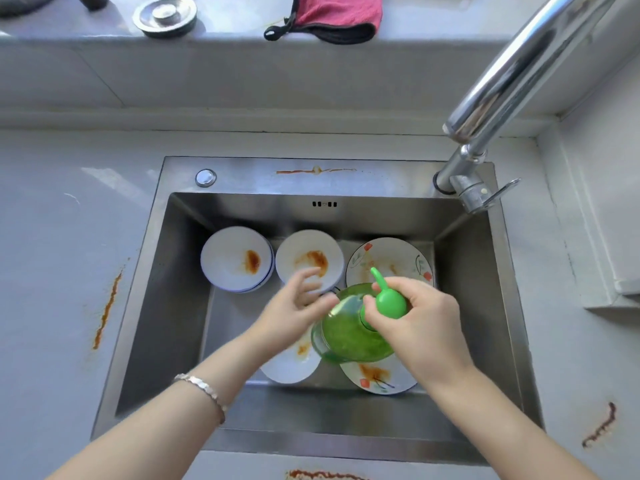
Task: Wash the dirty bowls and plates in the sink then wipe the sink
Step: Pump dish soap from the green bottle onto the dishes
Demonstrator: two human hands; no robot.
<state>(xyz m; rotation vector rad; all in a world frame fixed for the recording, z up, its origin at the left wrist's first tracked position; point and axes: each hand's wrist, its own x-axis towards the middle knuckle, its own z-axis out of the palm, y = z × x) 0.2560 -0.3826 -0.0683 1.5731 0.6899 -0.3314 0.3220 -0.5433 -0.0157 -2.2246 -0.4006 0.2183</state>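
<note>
Inside the steel sink (166, 306) lie several dirty dishes: a stack of white bowls (235, 259) at the back left, a white bowl (310, 256) with orange sauce beside it, a flowered plate (391, 259) at the back right, another flowered plate (379, 377) and a white plate (291, 367) at the front. My right hand (420, 317) grips the pump head of a green dish soap bottle (349, 332) held over the sink. My left hand (299, 303) hovers open just left of the bottle, blurred by motion.
The chrome faucet (502, 98) arches over the sink's right back corner. A red cloth (337, 15) and a metal sink strainer (165, 15) lie on the back ledge. Orange sauce streaks mark the counter at left (105, 310), right (601, 426) and on the sink's rear rim (315, 170).
</note>
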